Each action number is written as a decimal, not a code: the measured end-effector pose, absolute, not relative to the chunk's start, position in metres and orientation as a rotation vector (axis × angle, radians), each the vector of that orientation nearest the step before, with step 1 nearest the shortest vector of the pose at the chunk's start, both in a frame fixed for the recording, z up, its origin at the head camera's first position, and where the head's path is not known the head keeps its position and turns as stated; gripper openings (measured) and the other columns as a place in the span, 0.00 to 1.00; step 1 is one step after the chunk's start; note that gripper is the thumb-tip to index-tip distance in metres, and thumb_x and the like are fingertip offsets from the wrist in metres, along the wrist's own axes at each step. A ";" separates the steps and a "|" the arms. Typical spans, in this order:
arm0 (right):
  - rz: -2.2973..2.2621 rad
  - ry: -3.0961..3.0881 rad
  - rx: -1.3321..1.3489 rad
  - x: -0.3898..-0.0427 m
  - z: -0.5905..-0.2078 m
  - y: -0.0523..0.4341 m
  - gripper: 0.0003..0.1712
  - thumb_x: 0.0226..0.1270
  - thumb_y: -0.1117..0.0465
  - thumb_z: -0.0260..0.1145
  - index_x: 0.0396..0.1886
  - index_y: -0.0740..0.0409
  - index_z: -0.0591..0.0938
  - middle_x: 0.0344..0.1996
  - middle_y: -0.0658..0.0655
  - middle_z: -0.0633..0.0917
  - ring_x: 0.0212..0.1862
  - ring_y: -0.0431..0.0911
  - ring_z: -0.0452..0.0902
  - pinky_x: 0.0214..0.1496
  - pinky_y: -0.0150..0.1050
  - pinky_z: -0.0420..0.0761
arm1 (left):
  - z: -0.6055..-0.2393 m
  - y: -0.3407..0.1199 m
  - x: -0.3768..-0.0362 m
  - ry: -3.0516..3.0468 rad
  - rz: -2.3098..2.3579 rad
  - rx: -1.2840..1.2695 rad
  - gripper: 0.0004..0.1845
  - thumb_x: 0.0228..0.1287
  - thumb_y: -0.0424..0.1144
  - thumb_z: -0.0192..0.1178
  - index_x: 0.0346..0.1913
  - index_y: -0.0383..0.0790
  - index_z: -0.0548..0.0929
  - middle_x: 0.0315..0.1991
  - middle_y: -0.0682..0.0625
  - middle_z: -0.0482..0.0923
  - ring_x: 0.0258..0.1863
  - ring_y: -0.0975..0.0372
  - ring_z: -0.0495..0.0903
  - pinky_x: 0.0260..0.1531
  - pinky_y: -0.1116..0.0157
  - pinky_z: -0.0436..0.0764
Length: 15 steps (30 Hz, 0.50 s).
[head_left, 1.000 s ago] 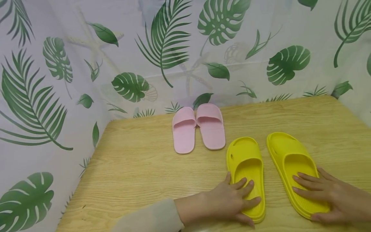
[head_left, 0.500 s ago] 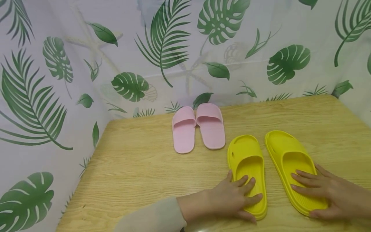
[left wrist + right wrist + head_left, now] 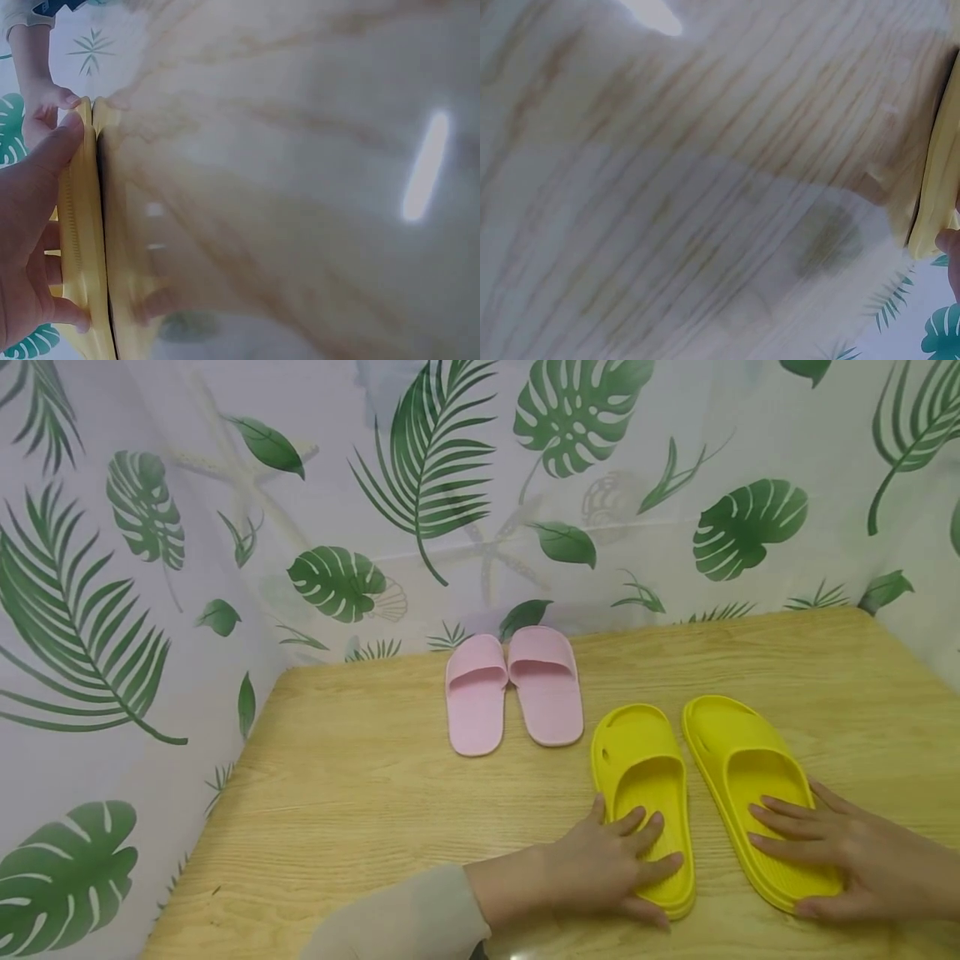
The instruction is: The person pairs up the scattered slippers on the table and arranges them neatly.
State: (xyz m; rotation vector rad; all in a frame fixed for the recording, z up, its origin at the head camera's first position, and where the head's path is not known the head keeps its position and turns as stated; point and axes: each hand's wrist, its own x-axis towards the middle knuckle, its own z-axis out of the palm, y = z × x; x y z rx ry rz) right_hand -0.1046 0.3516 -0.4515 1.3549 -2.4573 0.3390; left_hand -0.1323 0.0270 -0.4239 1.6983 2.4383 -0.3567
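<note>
Two yellow slippers lie side by side on the wooden table, toes pointing away. My left hand lies flat on the heel of the left yellow slipper, fingers stretched over the insole and thumb at the near edge. My right hand lies flat on the heel of the right yellow slipper. The left wrist view shows the slipper's yellow side against my left hand. Only a yellow edge shows in the right wrist view.
A pair of pink slippers stands farther back, just left of the yellow pair. A white curtain with green leaf print closes the table's back and left side. Bare wood stretches out to the left.
Both yellow slippers have slid a little away from me and drawn closer together, my hands moving with them. The pink pair has not moved.
</note>
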 end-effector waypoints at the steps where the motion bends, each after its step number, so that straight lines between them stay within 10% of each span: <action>1: 0.338 -2.457 1.354 -0.105 -0.452 0.352 0.39 0.44 0.38 0.74 0.57 0.50 0.80 0.70 0.46 0.62 0.72 0.29 0.48 0.74 0.35 0.31 | -0.425 0.028 -0.133 2.436 -0.353 1.697 0.38 0.62 0.73 0.34 0.73 0.63 0.54 0.75 0.48 0.48 0.73 0.55 0.51 0.63 0.43 0.60; 15: 0.312 -2.448 1.351 -0.107 -0.454 0.352 0.40 0.44 0.39 0.75 0.58 0.50 0.80 0.70 0.45 0.61 0.72 0.29 0.47 0.74 0.34 0.31 | -0.429 0.036 -0.134 2.489 -0.415 1.681 0.38 0.61 0.74 0.33 0.73 0.65 0.55 0.75 0.49 0.51 0.72 0.56 0.53 0.62 0.44 0.63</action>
